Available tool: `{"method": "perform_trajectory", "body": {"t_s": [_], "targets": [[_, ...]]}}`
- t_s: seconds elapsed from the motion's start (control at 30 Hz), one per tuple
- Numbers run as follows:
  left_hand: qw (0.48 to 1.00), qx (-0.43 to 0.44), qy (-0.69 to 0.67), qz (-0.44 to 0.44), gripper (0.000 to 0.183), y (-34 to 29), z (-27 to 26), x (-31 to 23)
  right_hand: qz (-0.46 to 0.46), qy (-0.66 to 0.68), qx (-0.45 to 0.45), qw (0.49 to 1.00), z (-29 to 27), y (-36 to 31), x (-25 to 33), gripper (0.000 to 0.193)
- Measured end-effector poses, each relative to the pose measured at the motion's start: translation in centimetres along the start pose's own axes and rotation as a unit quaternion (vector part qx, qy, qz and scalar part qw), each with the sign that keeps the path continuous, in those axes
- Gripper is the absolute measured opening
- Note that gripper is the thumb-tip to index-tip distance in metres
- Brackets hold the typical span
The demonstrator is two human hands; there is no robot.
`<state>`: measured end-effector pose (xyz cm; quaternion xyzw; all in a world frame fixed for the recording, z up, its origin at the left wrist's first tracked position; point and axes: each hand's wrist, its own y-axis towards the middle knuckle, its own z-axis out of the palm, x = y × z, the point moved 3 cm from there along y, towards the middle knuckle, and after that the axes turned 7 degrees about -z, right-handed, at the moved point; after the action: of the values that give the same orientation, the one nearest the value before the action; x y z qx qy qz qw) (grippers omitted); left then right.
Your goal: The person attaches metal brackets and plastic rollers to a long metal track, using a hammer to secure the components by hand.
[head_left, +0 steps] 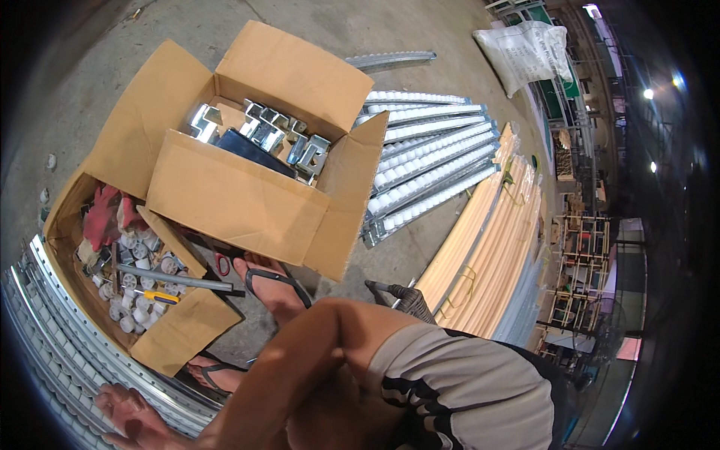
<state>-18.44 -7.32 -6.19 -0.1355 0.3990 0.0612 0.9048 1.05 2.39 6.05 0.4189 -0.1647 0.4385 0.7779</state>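
A hand at the rails, two open boxes close by

The longest things here are the rails (71, 345), running below and to the left of the big box (232, 202), out past the small box (184, 330). One hand (131, 416) is over them, and I take it for the right; the other I can't see. Its fingers look loose and half spread, wrapped round nothing, and whether the tips touch steel I can't tell from here. To work well there, I'd say pick out a single rail first, then grip it across both edges, since rails lying this close would tend to drag on each other. The rims look thin, so a bare palm ought not to slide along them.

Next in size, the big box stands with its flaps wide, holding shiny brackets (266, 131) heaped at odd angles and a dark blue strip (255, 154) along its near wall. Up and to the right of the big box there's a white sack (517, 56); what's in it doesn't show. Tight by the big box's lower left, the small box is open too. A grey tube (176, 280) lies across its load and pokes out past a flap; a red glove (105, 217) sits at the upper end, then comes a yellow-handled screwdriver (161, 298), and smallest of all, a loose pile of white wheels (127, 324)
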Motion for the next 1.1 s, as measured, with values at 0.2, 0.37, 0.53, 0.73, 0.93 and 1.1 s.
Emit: {"method": "perform_trajectory", "body": {"t_s": [0.2,0.37,0.53,0.73,0.93,1.1], "targets": [[0.998,0.065,0.005,-0.022,0.071,0.5,-0.4,0.9,0.001,0.002,-0.023,1.000,-0.6,-0.6,-0.2,0.032],[0.997,0.080,0.010,-0.017,0.068,1.0,1.2,1.4,-0.014,-0.008,-0.027,1.000,-1.0,-1.0,0.4,0.033],[0.994,0.105,0.011,-0.023,0.064,1.6,1.9,1.6,-0.023,-0.016,-0.026,0.999,-1.2,-0.9,0.8,0.034],[0.985,0.168,-0.011,-0.025,0.060,2.0,2.6,1.7,-0.035,-0.020,-0.038,0.998,-1.7,-1.5,0.7,0.035],[0.993,0.113,0.015,-0.032,0.057,2.1,1.8,1.9,-0.040,-0.023,-0.048,0.998,-2.1,-1.6,0.6,0.037],[0.995,0.091,0.030,-0.038,0.055,2.2,1.8,2.2,-0.042,-0.018,-0.053,0.998,-2.3,-1.8,0.3,0.038]]}}
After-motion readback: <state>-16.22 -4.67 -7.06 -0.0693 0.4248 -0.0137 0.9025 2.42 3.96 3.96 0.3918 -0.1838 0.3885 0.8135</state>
